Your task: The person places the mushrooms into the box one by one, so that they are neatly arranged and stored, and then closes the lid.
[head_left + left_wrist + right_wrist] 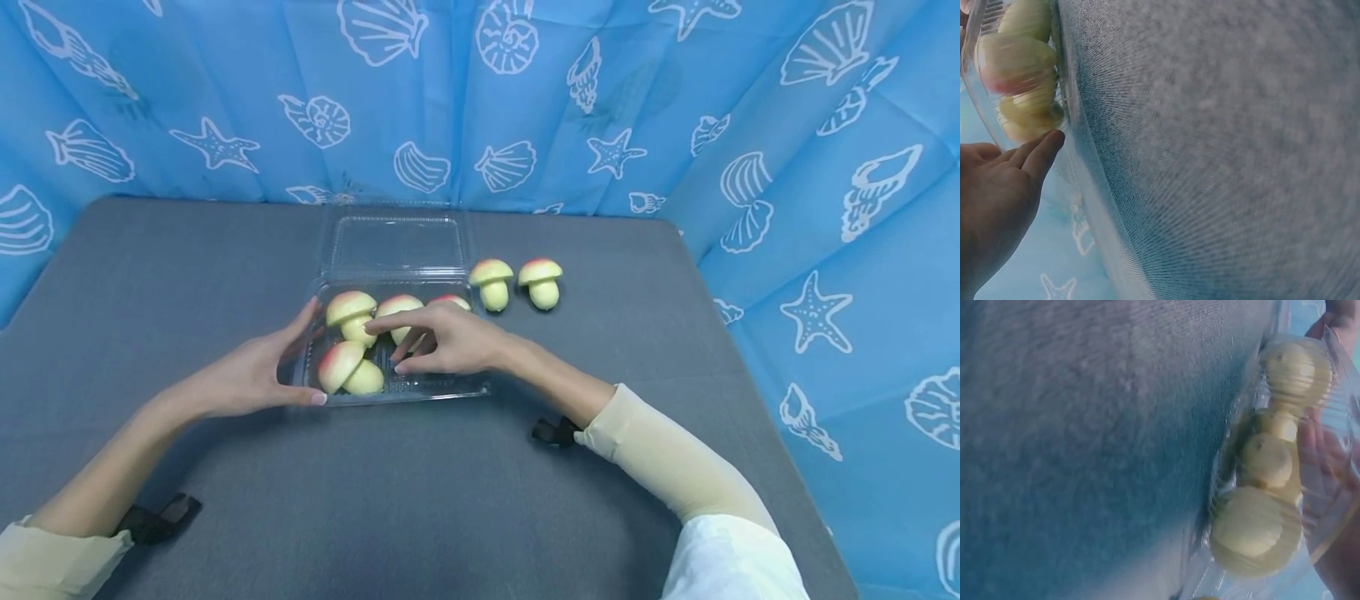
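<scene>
Several toy mushrooms with pale yellow stems and red-tinged caps lie in a clear plastic box (442, 392) in the head view. One toy mushroom (348, 307) lies at the box's back left, another toy mushroom (339, 364) at its front left. My left hand (258, 371) spreads thumb and fingers against the box's left end; its fingers look straight in the left wrist view. Over the box is my right hand (453, 337), index finger stretched to the back-left mushroom's stem, other fingers bent lower. It partly hides the mushrooms behind; nothing shows gripped in it.
Two more toy mushrooms, one (492, 283) beside the box and one (541, 283) farther right, stand on the grey table (420, 492). The box's transparent lid (397, 242) lies folded back behind it. A blue curtain (450, 108) with shell prints hangs along the back and right.
</scene>
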Demonstrator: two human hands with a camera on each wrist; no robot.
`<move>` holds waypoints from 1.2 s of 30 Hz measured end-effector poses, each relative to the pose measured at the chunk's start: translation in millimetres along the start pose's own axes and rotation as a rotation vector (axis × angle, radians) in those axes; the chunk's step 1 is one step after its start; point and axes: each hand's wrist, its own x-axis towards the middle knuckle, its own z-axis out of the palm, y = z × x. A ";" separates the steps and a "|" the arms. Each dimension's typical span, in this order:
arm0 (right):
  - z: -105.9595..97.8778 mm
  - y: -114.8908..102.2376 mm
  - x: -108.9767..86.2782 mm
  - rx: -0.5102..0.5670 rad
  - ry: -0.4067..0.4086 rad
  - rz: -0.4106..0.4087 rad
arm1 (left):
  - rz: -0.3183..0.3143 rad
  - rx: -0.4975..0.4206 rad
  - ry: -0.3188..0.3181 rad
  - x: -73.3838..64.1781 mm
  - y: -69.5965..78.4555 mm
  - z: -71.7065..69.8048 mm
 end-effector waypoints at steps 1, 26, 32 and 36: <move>-1.4 0.3 -1.2 -0.005 0.010 -0.010 | 0.000 -0.005 -0.001 -0.1 -0.2 -0.1; -41.5 -3.7 -59.0 -0.038 0.249 0.017 | 0.000 -0.003 -0.008 -1.9 -1.0 1.0; -60.9 -3.5 -76.4 -0.074 0.321 0.023 | -0.004 -0.007 -0.010 -0.8 1.6 -1.2; -69.1 -3.7 -84.4 -0.120 0.375 0.024 | 0.010 -0.005 -0.008 -1.3 3.6 -3.6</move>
